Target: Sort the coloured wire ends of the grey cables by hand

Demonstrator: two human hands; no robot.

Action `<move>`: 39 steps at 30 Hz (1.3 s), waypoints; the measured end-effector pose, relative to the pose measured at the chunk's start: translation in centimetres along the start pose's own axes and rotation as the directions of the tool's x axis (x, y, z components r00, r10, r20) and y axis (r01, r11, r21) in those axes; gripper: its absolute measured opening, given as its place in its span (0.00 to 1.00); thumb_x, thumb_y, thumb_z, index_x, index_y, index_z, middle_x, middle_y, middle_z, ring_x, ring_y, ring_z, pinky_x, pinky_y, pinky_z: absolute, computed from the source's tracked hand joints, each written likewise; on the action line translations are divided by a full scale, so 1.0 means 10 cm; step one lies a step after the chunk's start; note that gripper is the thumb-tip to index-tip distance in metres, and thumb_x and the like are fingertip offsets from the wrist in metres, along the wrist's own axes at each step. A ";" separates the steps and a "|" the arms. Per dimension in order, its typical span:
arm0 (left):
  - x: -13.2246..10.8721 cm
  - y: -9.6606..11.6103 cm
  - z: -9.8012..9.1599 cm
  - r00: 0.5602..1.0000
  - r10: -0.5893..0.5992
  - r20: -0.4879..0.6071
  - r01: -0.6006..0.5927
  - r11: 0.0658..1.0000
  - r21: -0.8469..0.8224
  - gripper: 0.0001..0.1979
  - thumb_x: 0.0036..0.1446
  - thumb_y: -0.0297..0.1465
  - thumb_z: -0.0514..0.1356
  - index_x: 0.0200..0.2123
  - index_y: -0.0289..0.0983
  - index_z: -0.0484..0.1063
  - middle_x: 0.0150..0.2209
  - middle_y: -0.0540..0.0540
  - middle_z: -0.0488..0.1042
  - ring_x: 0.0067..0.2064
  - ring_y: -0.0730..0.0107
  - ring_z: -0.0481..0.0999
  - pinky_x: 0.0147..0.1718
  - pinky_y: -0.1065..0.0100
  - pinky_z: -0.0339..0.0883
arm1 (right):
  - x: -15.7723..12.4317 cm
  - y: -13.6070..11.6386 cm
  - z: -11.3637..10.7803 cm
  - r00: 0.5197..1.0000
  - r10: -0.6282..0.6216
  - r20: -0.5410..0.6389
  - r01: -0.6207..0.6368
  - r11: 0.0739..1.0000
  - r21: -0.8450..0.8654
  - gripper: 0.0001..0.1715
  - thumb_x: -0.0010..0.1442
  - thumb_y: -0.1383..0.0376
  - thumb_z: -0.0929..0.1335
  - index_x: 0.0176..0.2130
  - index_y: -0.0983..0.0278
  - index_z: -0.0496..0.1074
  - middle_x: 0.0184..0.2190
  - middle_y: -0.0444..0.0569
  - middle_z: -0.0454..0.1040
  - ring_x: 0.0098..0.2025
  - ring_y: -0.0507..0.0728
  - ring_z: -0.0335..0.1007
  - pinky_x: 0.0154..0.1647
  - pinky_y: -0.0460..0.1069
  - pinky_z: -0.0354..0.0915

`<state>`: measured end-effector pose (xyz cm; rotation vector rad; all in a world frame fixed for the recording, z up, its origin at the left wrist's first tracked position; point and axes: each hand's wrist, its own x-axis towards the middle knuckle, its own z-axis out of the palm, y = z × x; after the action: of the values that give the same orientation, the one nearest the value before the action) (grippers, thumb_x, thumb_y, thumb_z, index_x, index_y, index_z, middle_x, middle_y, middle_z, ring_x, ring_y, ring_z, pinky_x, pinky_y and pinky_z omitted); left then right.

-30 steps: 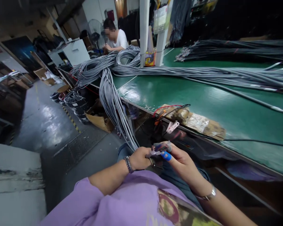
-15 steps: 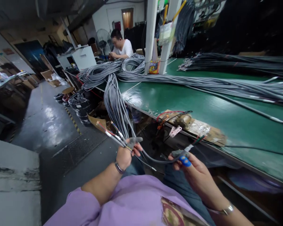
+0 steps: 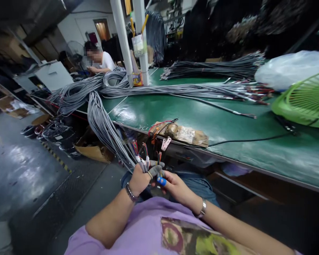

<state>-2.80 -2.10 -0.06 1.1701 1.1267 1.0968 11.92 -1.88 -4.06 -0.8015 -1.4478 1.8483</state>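
Observation:
My left hand [image 3: 140, 177] is closed round several grey cable ends [image 3: 142, 159] whose stripped coloured wires stick up above my fist. These cables run from a thick grey bundle [image 3: 101, 120] that hangs over the edge of the green bench [image 3: 202, 117]. My right hand [image 3: 174, 184], wearing a blue fingertip cover [image 3: 161, 181], pinches one cable end right beside the left hand. Both hands are held in front of my lap, just below the bench's edge.
More grey cable bundles [image 3: 210, 67] lie across the bench, with a green fan guard [image 3: 305, 99] and a white plastic bag [image 3: 289, 67] at the right. A small taped wire fixture [image 3: 180, 132] sits on the bench's near edge. Another person [image 3: 98, 60] works at the far end. Boxes [image 3: 93, 152] are on the floor.
My hands, half a second ago spread apart with a cable stretched between them, have come together. The left fist now holds several upright ends. The view has swung to the right.

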 end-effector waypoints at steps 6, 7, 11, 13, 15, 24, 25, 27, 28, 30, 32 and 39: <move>0.07 -0.02 -0.02 0.998 -0.044 0.041 0.045 0.998 -0.035 0.18 0.49 0.42 0.64 0.35 0.32 0.78 0.25 0.45 0.74 0.26 0.72 0.71 0.21 0.73 0.62 | 0.02 0.04 -0.06 0.997 0.048 0.058 -0.051 0.997 0.052 0.25 0.51 0.45 0.68 0.35 0.64 0.70 0.27 0.46 0.73 0.22 0.48 0.58 0.24 0.46 0.58; 0.08 -0.02 -0.01 0.999 -0.040 0.035 0.042 0.998 -0.039 0.18 0.48 0.42 0.65 0.33 0.32 0.78 0.24 0.46 0.74 0.25 0.72 0.70 0.22 0.73 0.62 | 0.03 0.05 -0.08 0.996 0.054 0.068 -0.058 0.997 0.059 0.24 0.51 0.46 0.69 0.34 0.65 0.70 0.27 0.46 0.73 0.22 0.48 0.59 0.24 0.46 0.59; 0.13 -0.06 0.02 0.997 -0.007 -0.080 0.005 1.000 -0.029 0.16 0.46 0.41 0.67 0.22 0.32 0.73 0.20 0.49 0.70 0.22 0.77 0.64 0.21 0.74 0.57 | 0.07 0.00 -0.22 0.995 0.032 -0.091 -0.027 0.998 0.056 0.20 0.50 0.50 0.71 0.32 0.65 0.71 0.28 0.45 0.72 0.26 0.49 0.62 0.28 0.47 0.61; 0.14 -0.10 0.03 0.993 -0.005 -0.122 0.007 1.000 0.021 0.17 0.45 0.40 0.67 0.19 0.33 0.70 0.18 0.51 0.67 0.21 0.78 0.61 0.21 0.74 0.55 | 0.09 -0.06 -0.29 0.976 0.008 -0.217 -0.002 1.000 0.029 0.19 0.53 0.51 0.69 0.34 0.64 0.72 0.29 0.45 0.71 0.27 0.50 0.61 0.29 0.46 0.60; 0.15 -0.14 0.04 0.993 0.008 -0.114 0.000 0.997 0.071 0.16 0.46 0.39 0.67 0.18 0.33 0.69 0.17 0.52 0.65 0.21 0.78 0.60 0.22 0.73 0.54 | 0.13 -0.14 -0.33 0.969 -0.021 -0.247 0.022 1.000 0.000 0.18 0.53 0.51 0.69 0.35 0.64 0.71 0.28 0.45 0.70 0.26 0.50 0.60 0.28 0.47 0.60; 0.18 -0.17 -0.01 0.995 -0.075 0.065 0.065 0.987 0.147 0.14 0.47 0.37 0.65 0.20 0.34 0.69 0.19 0.52 0.66 0.23 0.77 0.62 0.24 0.72 0.57 | 0.28 -0.36 -0.31 0.978 -0.116 -0.175 0.102 0.991 -0.084 0.16 0.49 0.54 0.72 0.29 0.65 0.71 0.25 0.44 0.71 0.29 0.52 0.64 0.33 0.48 0.62; 0.18 -0.17 -0.01 0.994 -0.085 0.071 0.074 0.987 0.140 0.14 0.47 0.37 0.65 0.20 0.34 0.69 0.18 0.52 0.66 0.22 0.77 0.63 0.24 0.72 0.58 | 0.28 -0.35 -0.32 0.977 -0.110 -0.181 0.097 0.992 -0.081 0.16 0.48 0.54 0.72 0.28 0.65 0.72 0.25 0.44 0.71 0.28 0.51 0.63 0.32 0.48 0.62; 0.17 -0.17 0.00 0.996 -0.085 0.032 0.082 0.992 0.095 0.14 0.47 0.37 0.65 0.20 0.34 0.69 0.18 0.51 0.67 0.22 0.76 0.64 0.24 0.72 0.59 | 0.29 -0.32 -0.34 0.969 -0.092 -0.231 0.081 0.995 -0.056 0.17 0.46 0.54 0.74 0.27 0.65 0.72 0.24 0.43 0.71 0.27 0.51 0.62 0.31 0.47 0.61; 0.17 -0.18 0.01 0.997 -0.082 -0.008 0.082 0.994 0.066 0.14 0.48 0.38 0.65 0.20 0.34 0.70 0.18 0.51 0.68 0.22 0.76 0.65 0.25 0.72 0.59 | 0.28 -0.30 -0.34 0.961 -0.078 -0.265 0.071 0.997 -0.034 0.18 0.45 0.53 0.74 0.27 0.65 0.71 0.23 0.43 0.70 0.26 0.50 0.61 0.30 0.47 0.60; 0.17 -0.18 0.04 0.994 -0.077 -0.082 0.079 0.997 0.020 0.14 0.48 0.39 0.65 0.20 0.34 0.71 0.18 0.50 0.70 0.22 0.75 0.66 0.25 0.72 0.60 | 0.27 -0.26 -0.35 0.946 -0.043 -0.321 0.048 0.999 0.008 0.19 0.44 0.53 0.74 0.26 0.65 0.70 0.21 0.42 0.68 0.24 0.49 0.59 0.27 0.46 0.58; 0.17 -0.18 0.08 0.990 -0.067 -0.125 0.068 0.998 0.006 0.15 0.48 0.40 0.65 0.21 0.34 0.73 0.19 0.48 0.72 0.23 0.74 0.68 0.25 0.72 0.60 | 0.25 -0.23 -0.34 0.939 -0.016 -0.343 0.033 0.999 0.043 0.20 0.44 0.52 0.74 0.25 0.65 0.69 0.19 0.41 0.67 0.23 0.48 0.56 0.26 0.46 0.56; 0.16 -0.17 0.12 0.976 -0.032 -0.216 0.031 0.999 -0.010 0.16 0.50 0.41 0.64 0.21 0.34 0.74 0.18 0.47 0.73 0.21 0.75 0.67 0.21 0.72 0.55 | 0.19 -0.21 -0.29 0.944 -0.040 -0.329 0.054 0.998 0.034 0.21 0.45 0.51 0.73 0.24 0.65 0.68 0.19 0.41 0.67 0.23 0.49 0.56 0.26 0.46 0.56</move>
<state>-1.40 -0.77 -1.84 1.0425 1.3031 1.2238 13.33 1.72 -2.72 -0.9915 -1.2005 1.6128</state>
